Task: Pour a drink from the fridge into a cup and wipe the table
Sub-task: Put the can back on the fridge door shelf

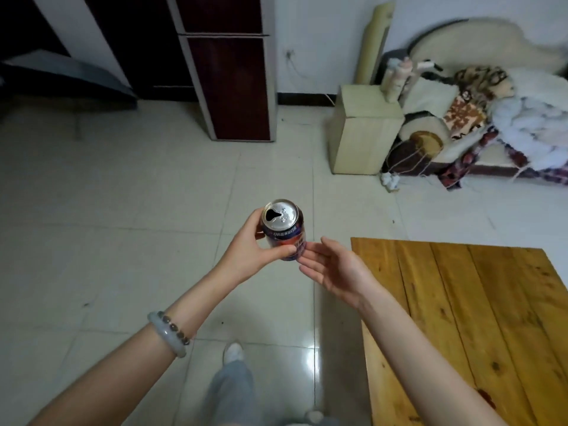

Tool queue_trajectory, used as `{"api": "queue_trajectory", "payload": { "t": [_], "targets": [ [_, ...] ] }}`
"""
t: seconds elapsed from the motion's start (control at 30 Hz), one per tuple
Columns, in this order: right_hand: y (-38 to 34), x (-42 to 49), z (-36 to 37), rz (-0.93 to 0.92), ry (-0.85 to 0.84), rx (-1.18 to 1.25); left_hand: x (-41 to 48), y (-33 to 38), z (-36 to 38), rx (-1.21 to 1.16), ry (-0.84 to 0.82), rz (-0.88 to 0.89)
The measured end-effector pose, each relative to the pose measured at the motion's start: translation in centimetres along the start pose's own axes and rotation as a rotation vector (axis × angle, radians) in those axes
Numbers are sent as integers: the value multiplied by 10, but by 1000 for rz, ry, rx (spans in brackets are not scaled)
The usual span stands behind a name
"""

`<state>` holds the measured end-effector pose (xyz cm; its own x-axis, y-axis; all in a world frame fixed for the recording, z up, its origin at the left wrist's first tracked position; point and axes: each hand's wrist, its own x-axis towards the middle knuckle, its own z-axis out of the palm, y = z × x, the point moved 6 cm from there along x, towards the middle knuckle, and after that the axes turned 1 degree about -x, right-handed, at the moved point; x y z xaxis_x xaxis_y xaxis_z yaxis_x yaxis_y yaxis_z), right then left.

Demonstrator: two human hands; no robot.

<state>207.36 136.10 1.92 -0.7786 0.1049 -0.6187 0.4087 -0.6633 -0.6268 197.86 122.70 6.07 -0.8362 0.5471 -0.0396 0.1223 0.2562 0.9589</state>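
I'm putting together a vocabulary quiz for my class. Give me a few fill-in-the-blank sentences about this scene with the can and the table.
1. The left hand grips the can; the right hand holds ___.
2. The can's top is already ___.
3. The table is made of ___ planks.
4. The bracelet sits on the ___ wrist.

Missing words: nothing, open, wooden, left.

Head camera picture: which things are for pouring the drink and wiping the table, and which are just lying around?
For the job: opened can, gripped by the left hand; right hand, open beside it; wooden table; dark red fridge.

Just lying about: small pale cabinet; rolled mat leaning upright; sofa piled with blankets.
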Motion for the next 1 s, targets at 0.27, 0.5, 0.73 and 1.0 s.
{"api": "queue_trajectory", "payload": {
  "t": [0.27, 0.5, 0.73, 1.0],
  "targets": [
    [14, 72, 158, 138, -158, -112, 3, -28, -164, -9, 206, -28],
    [10, 135, 279, 109, -163, -149, 48, -37, -291, 43, 215, 6],
    [-21, 196, 366, 81, -123, -174, 113, -46, -377, 51, 259, 32],
    [-70, 304, 431, 67, -134, -204, 216, -70, -452, 13, 289, 38]
  ]
}}
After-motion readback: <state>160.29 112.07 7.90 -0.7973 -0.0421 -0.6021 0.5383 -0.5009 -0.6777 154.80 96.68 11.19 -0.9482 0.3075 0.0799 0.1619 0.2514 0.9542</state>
